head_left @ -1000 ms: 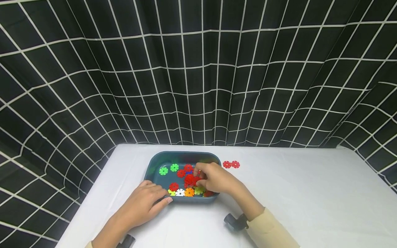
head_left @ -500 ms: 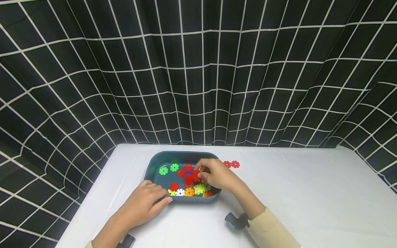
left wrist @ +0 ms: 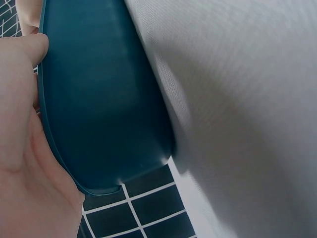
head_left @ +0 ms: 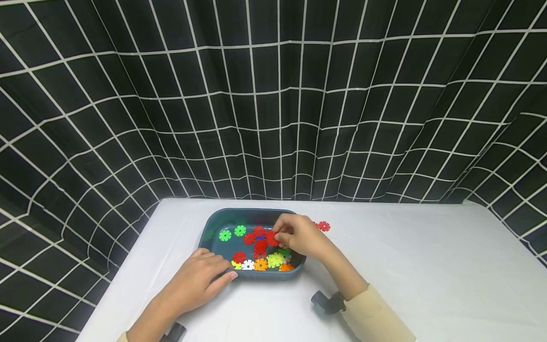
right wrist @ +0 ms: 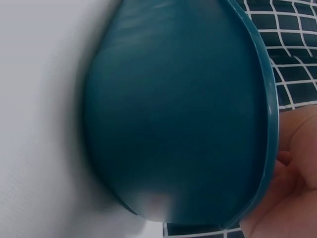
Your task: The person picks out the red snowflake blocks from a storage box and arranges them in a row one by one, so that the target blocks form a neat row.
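A dark teal tray [head_left: 252, 209] holds interlocking snowflake discs in several colours. My left hand [head_left: 204, 275] rests over its front-left corner. In the left wrist view, the thumb [left wrist: 37, 48] lies at the rim of the tray [left wrist: 99, 89]; the other fingers are mostly hidden. Above the tray's right part, my right hand [head_left: 301, 236] pinches a red snowflake disc [head_left: 271, 238] between thumb and fingers. The right wrist view shows the outer wall of the tray [right wrist: 178, 109], with part of my right hand [right wrist: 290, 173] beyond the rim; the disc is hidden there.
Two red discs [head_left: 324, 226] lie on the white tabletop [head_left: 406, 266] just right of the tray, one partly covered by my right hand. Green discs [head_left: 225, 235] sit at the tray's left. An orange disc [head_left: 261, 264] is near its front wall. A black gridded cloth [head_left: 273, 109] hangs behind.
My right hand has moved slightly up and right from the pile, with a red disc now showing at its fingertips. Green and yellow-green discs beneath are uncovered. My left hand has stayed put.
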The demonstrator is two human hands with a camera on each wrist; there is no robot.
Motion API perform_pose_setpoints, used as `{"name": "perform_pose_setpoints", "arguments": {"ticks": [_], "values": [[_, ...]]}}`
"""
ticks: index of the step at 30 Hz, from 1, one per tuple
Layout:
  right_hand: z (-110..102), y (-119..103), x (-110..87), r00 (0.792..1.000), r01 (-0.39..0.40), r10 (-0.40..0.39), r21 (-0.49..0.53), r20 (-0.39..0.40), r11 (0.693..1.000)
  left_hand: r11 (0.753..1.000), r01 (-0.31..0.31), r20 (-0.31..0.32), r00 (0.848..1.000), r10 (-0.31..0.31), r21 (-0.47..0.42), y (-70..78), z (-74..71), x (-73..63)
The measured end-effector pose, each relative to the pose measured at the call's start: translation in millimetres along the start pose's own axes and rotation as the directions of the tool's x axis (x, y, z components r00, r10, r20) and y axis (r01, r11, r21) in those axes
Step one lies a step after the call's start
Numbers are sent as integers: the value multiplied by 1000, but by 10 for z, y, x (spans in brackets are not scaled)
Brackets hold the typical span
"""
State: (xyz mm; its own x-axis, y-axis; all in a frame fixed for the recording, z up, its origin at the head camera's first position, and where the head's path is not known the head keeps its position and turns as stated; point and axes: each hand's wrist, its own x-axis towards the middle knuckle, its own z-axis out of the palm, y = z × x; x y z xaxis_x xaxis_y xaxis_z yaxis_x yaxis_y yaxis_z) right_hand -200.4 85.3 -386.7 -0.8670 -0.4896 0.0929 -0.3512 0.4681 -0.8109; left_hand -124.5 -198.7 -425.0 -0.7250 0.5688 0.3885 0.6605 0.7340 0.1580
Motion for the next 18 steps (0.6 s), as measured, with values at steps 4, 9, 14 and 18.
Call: {"name": "perform_pose_setpoints", "arguments": {"ticks": [4, 9, 14, 18], "values": [[-26, -3, 0, 1000, -13, 13, 28, -1, 1000, 1000, -8, -9, 1000, 8, -1, -2, 6, -4], [-53, -3, -2, 1000, -23, 23, 43, -5, 999, 1000, -9, -9, 1000, 9, 0, -2, 3, -4], [-84, 0, -8, 999, -33, 34, 58, -17, 998, 1000, 9, 9, 1000, -9, -1, -5, 4, 4], [-100, 10, -11, 999, -45, 46, 80, -14, 996, 1000, 21, 22, 1000, -21, -1, -3, 4, 3]]}}
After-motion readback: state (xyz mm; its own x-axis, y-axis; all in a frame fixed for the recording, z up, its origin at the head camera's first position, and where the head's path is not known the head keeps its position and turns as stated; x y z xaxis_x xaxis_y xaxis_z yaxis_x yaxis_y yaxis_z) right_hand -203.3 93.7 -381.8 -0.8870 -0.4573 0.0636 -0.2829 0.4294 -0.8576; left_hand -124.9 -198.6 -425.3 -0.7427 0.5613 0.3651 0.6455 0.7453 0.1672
